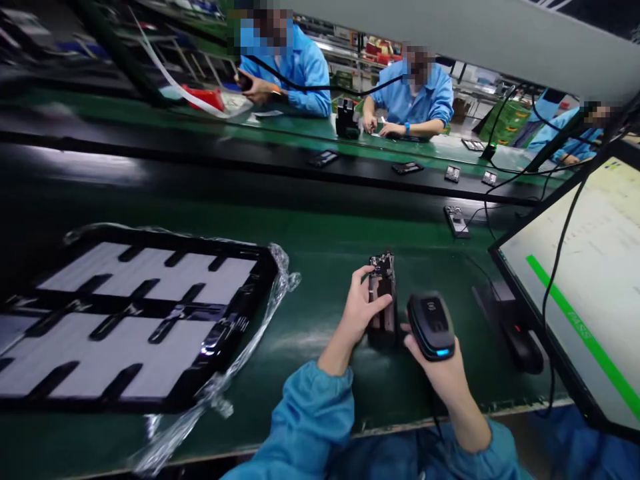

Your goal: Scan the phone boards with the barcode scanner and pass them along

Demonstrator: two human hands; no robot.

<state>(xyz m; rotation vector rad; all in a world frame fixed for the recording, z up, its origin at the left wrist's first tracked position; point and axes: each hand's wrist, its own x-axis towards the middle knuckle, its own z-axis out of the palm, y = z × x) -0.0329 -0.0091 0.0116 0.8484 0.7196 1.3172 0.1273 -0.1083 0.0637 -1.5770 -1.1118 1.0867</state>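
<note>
On the green bench, an opened phone-like device [384,293] with bare circuitry at its top end points away from me. My left hand [361,303] grips it from the left side, thumb across its middle and fingers near its upper edge. Just to the right, my right hand [437,370] is wrapped round a black handheld scanner [431,323], which shows a lit blue strip at its near end. The scanner's head hides most of those fingers. A small gap separates the scanner from the device.
A black tray [260,267] with pale slots and crumpled clear film lies left. At the right stand a monitor [590,287] with a green bar and a black mouse [523,347]. Another device [456,221] lies behind. Several devices sit on the dark conveyor [360,167]; people in blue work beyond.
</note>
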